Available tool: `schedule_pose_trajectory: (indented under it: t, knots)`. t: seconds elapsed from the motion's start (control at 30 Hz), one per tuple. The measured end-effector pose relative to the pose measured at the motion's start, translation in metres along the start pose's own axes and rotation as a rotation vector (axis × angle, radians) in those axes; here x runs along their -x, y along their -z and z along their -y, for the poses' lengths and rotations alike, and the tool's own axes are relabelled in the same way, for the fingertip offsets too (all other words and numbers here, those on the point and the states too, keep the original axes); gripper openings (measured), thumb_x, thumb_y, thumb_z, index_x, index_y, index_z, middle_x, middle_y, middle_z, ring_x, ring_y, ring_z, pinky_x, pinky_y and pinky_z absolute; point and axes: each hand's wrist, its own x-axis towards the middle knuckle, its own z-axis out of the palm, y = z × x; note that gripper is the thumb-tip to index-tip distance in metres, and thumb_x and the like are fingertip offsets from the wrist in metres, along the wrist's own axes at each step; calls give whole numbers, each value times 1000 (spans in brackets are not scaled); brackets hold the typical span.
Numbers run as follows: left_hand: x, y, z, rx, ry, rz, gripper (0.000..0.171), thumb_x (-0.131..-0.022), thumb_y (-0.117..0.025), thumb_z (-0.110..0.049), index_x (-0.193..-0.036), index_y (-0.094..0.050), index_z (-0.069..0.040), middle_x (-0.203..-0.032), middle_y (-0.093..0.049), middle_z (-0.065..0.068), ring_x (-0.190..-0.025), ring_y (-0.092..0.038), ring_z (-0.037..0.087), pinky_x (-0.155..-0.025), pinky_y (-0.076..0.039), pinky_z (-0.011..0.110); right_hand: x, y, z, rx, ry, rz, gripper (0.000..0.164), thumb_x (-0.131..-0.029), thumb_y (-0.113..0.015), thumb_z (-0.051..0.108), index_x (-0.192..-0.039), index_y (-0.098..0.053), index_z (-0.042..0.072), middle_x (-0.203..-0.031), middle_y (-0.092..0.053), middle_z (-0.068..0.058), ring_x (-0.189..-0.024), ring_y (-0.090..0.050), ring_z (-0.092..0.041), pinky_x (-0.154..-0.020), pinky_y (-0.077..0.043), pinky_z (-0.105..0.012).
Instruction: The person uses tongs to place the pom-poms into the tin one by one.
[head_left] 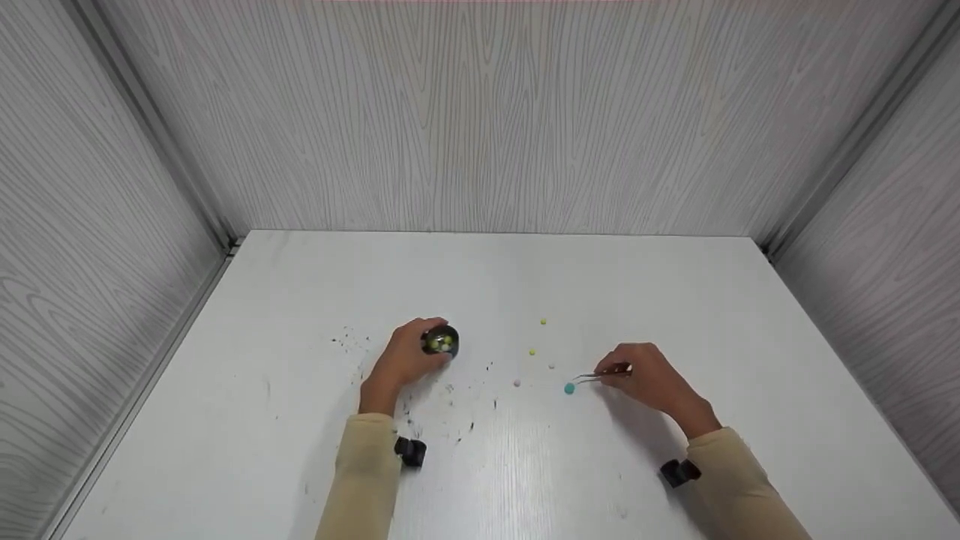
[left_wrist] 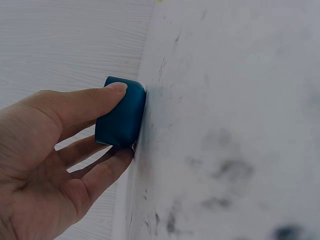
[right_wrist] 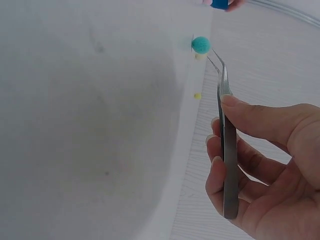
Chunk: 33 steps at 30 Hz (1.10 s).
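My left hand [head_left: 411,352] grips a small round cup [head_left: 451,339] standing on the table, several yellow-green and pale balls visible inside. In the left wrist view this cup [left_wrist: 121,112] shows a blue outer wall, pinched between thumb and fingers. Metal tweezers [right_wrist: 229,150] with bent tips are held by my right hand [head_left: 646,375], thumb on one side and fingers on the other. Their tips stand slightly apart, right by a teal fuzzy ball [right_wrist: 201,45] on the table, with nothing between them. The same teal ball [head_left: 569,388] lies left of the tweezers in the head view.
Smaller balls are scattered between the hands: a pink one [head_left: 517,383], a white one [head_left: 552,367], a yellow one [head_left: 532,352] and another yellow one [head_left: 544,322] farther back. Dark marks stain the white table [head_left: 300,285]. Wood-grain panels [head_left: 480,120] enclose the back and sides.
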Motion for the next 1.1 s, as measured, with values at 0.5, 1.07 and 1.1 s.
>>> schedule_pose_trajectory:
  t: [0.5,1.07,1.1]
  knots:
    - [-1,1,0,-3,-14,10,58,-90,-78,-11,-144,-58,-7,-142,-61,19,-134,-57,38,-113,-46,55,1,-1,0,-14,17,2,17,-84,-79,-5,-94,-82,9,-87,-76,-5,-79,-66,-13,-72,-57,-25]
    - [-1,1,0,14,-11,6,57,-90,-78,-10,-143,-59,-7,-142,-61,20,-135,-57,38,-114,-46,55,1,-5,0,8,43,-4,18,-83,-79,-6,-94,-82,8,-86,-75,-4,-78,-66,-11,-72,-56,-24]
    - [-1,1,0,15,-7,6,57,-90,-78,-10,-144,-59,-7,-142,-61,20,-135,-57,38,-114,-46,55,1,-5,1,9,42,-5,18,-83,-79,-6,-93,-82,8,-86,-75,-4,-79,-66,-11,-72,-56,-24]
